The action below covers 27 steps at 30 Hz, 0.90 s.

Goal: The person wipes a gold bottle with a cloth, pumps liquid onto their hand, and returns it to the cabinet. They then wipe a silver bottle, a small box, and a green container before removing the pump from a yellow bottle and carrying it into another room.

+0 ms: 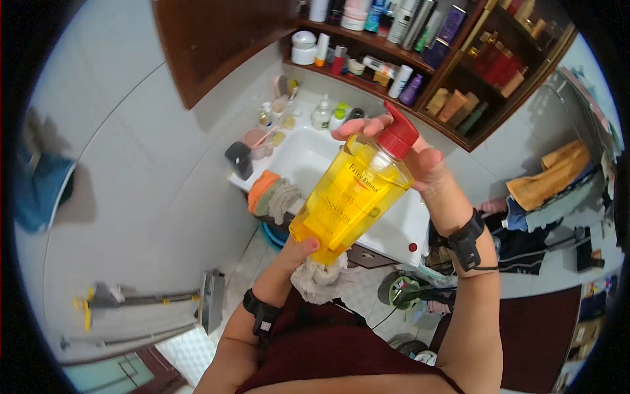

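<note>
A clear bottle of yellow shower oil (354, 197) with a red pump top (398, 134) is tilted in front of me, its label facing me. My left hand (295, 255) grips its lower end, the thumb resting on the base corner. Around the neck and shoulder, just under the pump, curls my right hand (426, 163); its palm is partly hidden behind the bottle. A crumpled whitish cloth (317, 284) hangs right below my left hand; whether the fingers also hold it I cannot make out.
Behind the bottle is a white sink (298, 154) with toiletries along its back edge. An open wall cabinet (367, 79) full of bottles is above it. Folded cloths (266, 194) drape over the sink's front left; clothes (551, 177) hang at right.
</note>
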Tool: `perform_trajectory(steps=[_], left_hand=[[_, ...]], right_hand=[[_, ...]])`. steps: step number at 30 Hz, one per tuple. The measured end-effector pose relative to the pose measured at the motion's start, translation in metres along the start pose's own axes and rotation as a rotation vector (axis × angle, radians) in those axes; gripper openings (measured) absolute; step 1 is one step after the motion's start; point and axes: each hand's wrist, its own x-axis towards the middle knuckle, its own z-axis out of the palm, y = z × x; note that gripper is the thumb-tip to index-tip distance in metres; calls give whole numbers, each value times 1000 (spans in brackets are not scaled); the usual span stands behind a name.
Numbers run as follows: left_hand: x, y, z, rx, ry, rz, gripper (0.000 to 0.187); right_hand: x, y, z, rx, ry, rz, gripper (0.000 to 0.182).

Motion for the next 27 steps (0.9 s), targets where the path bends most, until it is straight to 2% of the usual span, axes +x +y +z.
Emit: perform_trajectory(steps=[2, 3, 8, 11, 14, 17, 22, 27], left_hand=[[-26, -6, 15, 22, 10, 11, 76], [-38, -14, 17, 58, 61, 68, 75], [-111, -29, 30, 146, 316, 272, 71], [-152, -23, 45, 204, 419, 363, 70], [-192, -20, 58, 238, 523, 458, 67], [-240, -14, 61, 290, 610, 532, 61], [-355, -2, 63, 362, 772, 657, 52], [-505, 28, 72, 484, 1016, 770, 46]], right_hand=[[-2, 12, 16, -10, -73, 11, 54], [-2, 16, 28, 69, -83, 28, 45], [2, 28, 89, 113, -156, 134, 35], [2, 42, 119, -10, -171, 179, 37], [3, 54, 160, 64, -196, 197, 29], [8, 67, 208, 105, -257, 239, 29], [21, 110, 322, 75, -333, 279, 32], [47, 168, 479, 108, -465, 357, 32]])
